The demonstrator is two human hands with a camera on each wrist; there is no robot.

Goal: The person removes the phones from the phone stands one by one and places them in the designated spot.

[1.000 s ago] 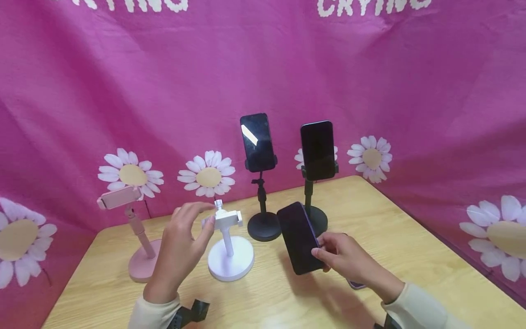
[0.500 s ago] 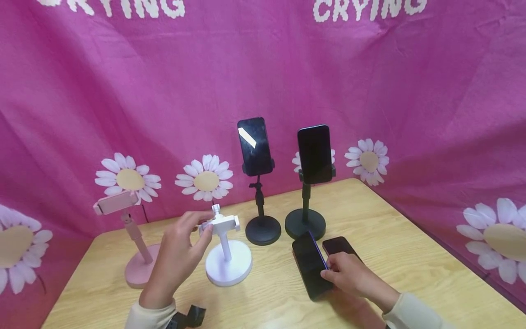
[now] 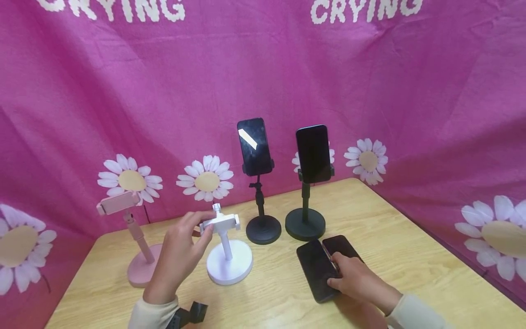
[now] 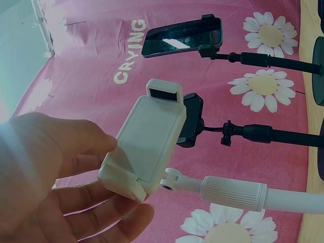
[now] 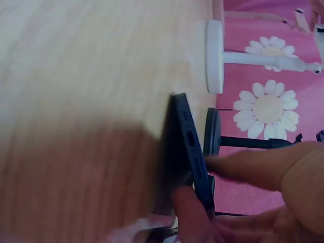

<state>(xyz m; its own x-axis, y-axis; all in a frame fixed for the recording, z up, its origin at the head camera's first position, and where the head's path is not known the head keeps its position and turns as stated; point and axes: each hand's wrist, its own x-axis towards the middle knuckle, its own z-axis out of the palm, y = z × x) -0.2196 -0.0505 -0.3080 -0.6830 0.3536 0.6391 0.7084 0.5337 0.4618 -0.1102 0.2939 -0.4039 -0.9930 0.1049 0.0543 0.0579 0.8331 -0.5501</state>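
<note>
My left hand point(image 3: 178, 256) holds the clamp of a white phone stand point(image 3: 227, 249) between thumb and fingers. In the left wrist view the thumb lies on one end of the white clamp point(image 4: 152, 136), with the fingers behind that end; no phone sits in it. My right hand point(image 3: 363, 279) pinches a black smartphone point(image 3: 314, 267) by its right edge and lower corner. The phone is low at the table, screen up in the head view. Its port edge shows tilted in the right wrist view. Close beside it on the right lies another dark phone point(image 3: 342, 246), partly covered by the right hand.
Two black stands stand behind, each bearing an upright phone: the left phone point(image 3: 255, 146) and the right phone point(image 3: 313, 153). A pink phone stand point(image 3: 141, 246) is at the left, partly behind my left forearm. The wooden table point(image 3: 263, 301) ends at a pink flowered cloth point(image 3: 271, 68).
My right hand has lowered the black smartphone toward the table and slightly right, beside the other dark phone, which has come into fuller view. The left hand stays at the white stand's clamp.
</note>
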